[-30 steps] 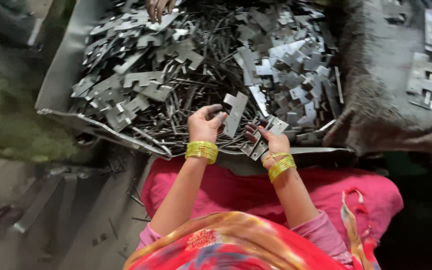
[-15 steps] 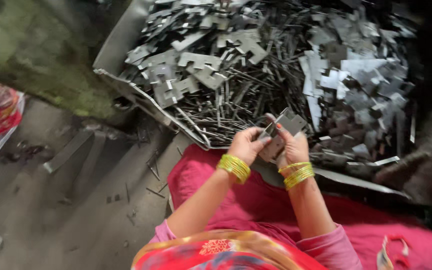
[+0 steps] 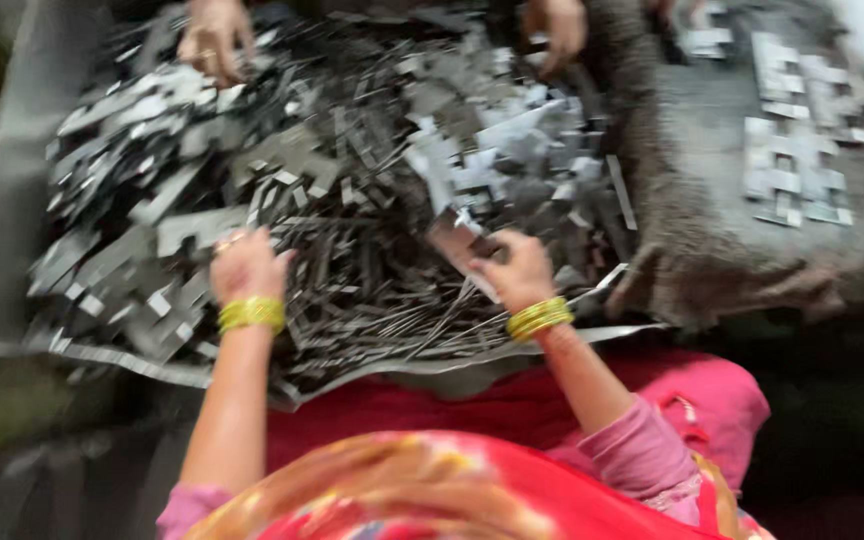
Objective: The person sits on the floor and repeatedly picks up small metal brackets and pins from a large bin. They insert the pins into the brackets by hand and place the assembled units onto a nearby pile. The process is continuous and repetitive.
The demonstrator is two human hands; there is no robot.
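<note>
Head view, looking down over the person's lap: the right hand [image 3: 517, 270] is closing its fingers in a pinch on a flat stamped metal piece [image 3: 457, 245], which is lying up and to the left of the fingertips with its long axis running diagonally from upper left down toward the wrist; motion blur is hiding exactly how many fingers are pressing on it. The left hand [image 3: 244, 265] is hovering or resting over the heap with its fingers curled loosely together; whether anything is pinched under them cannot be told, since the hand is blurred and seen from the back. The held piece is sitting well apart from the left hand and against the right, so the right hand is the nearer one by far. Both wrists are wearing yellow bangles [image 3: 539, 318]. Outward from the hands, the pile of metal stampings [image 3: 352, 190] is spreading across a grey metal sheet [image 3: 102, 355] whose near edge is lying just beyond the pink cloth [image 3: 512, 400] over the lap. At the far side, two hands of another person [image 3: 214, 35] are touching the pile. To the right, a coarse sack [image 3: 712, 250] is carrying sorted stampings [image 3: 792, 150] laid flat.
</note>
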